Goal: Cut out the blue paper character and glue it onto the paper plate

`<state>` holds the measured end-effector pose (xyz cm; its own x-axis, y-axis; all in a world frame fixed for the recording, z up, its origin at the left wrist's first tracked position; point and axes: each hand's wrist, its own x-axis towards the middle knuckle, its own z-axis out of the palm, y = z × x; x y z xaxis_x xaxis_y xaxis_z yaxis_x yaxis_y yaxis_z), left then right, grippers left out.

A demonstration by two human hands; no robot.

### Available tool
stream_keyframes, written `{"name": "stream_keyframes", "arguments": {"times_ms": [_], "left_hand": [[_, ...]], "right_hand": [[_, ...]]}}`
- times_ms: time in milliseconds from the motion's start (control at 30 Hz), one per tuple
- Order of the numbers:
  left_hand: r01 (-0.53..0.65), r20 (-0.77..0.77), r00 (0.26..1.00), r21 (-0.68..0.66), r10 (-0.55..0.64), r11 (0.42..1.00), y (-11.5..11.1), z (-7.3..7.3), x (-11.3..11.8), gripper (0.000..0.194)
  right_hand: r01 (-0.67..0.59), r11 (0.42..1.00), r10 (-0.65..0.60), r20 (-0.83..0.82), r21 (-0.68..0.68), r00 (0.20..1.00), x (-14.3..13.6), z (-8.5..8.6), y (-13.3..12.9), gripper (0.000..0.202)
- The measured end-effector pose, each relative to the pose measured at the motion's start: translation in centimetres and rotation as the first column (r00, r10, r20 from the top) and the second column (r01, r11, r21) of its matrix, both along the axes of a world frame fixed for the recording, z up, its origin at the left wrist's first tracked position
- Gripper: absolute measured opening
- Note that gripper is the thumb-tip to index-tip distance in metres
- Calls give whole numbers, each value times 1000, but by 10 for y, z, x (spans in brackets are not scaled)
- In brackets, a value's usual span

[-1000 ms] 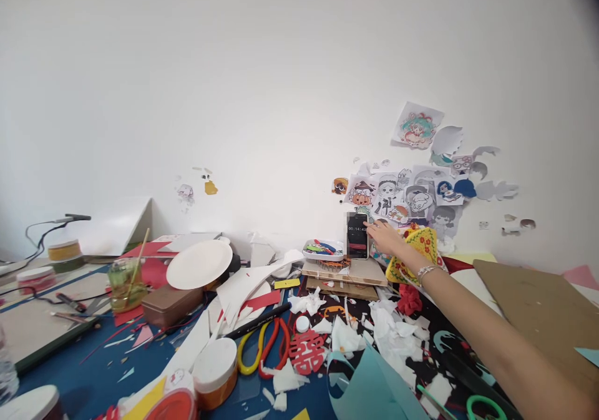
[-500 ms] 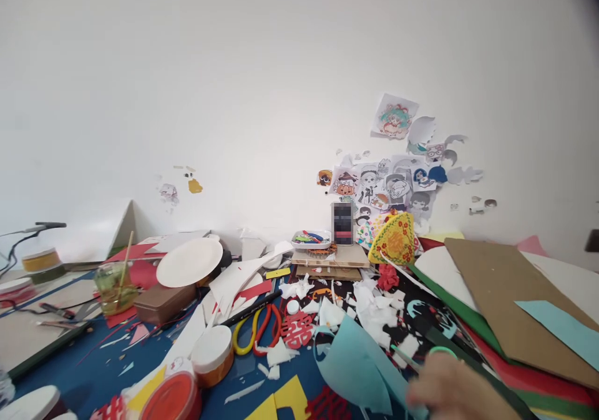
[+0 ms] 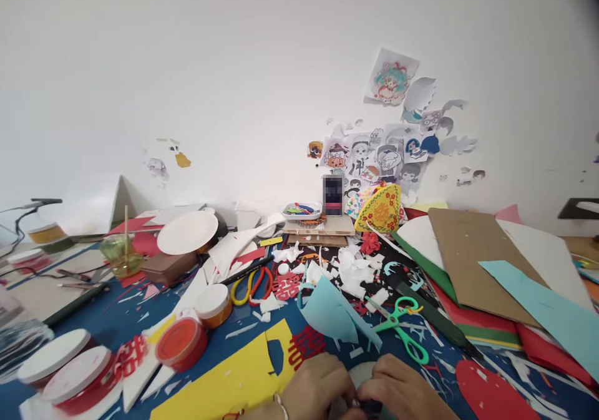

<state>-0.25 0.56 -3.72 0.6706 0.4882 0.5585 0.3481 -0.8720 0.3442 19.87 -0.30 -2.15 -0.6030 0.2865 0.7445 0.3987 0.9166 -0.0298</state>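
Observation:
At the bottom edge, my left hand [image 3: 321,382] and my right hand [image 3: 402,389] almost meet, fingers curled in. A pale grey, rounded piece [image 3: 361,373] shows between them; what the fingertips grip is hidden. My left hand borders a yellow paper sheet [image 3: 206,392] with a cut-out and a red paper-cut character [image 3: 306,345]. Just beyond both hands lies curled light-blue paper [image 3: 330,311]. Green-handled scissors [image 3: 402,326] rest with spread handles beyond my right hand. A red paper piece [image 3: 489,389] lies to its right.
Lidded tubs [image 3: 77,379] and an open-looking red tub [image 3: 181,344] stand at left. Red-and-yellow scissors [image 3: 253,286] and white scraps [image 3: 353,270] lie mid-table. Brown cardboard [image 3: 472,264] tops stacked paper at right. A green-handled cutter [image 3: 435,320] lies before it.
My right hand has let go of the green scissors, now lying on the table, and moved left. My left hand has come into view beside it. The view has tilted down.

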Motion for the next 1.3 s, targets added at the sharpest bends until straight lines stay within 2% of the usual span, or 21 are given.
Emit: {"name": "stream_keyframes", "arguments": {"times_ms": [167,333,500,633,800,1000,1133,1300], "left_hand": [[-32,17,999,25,31,999,-11,17,0,44],[-25,-40,999,82,28,996,-11,22,-3,44],[8,-109,994,140,8,990,-12,23,-7,41],[43,-161,987,199,-11,979,-9,24,-10,42],[98,-226,974,295,-30,950,0,21,-14,49],[158,-292,956,381,-44,911,11,8,-18,51],[205,-341,938,404,-61,891,18,3,-21,49],[248,-385,920,435,-70,866,22,3,-20,50]], "right_hand": [[-44,994,50,62,-97,997,4,5,-2,23],[-73,993,82,88,-96,993,6,12,1,19],[-58,997,64,134,-47,989,9,14,3,23],[-40,998,30,187,48,982,10,14,2,34],[-11,993,-16,218,118,976,11,10,3,40],[-14,990,-23,260,139,965,11,1,7,47],[-25,989,-19,294,148,956,11,-4,11,46],[-39,988,-14,342,146,939,11,-9,14,41]]}}
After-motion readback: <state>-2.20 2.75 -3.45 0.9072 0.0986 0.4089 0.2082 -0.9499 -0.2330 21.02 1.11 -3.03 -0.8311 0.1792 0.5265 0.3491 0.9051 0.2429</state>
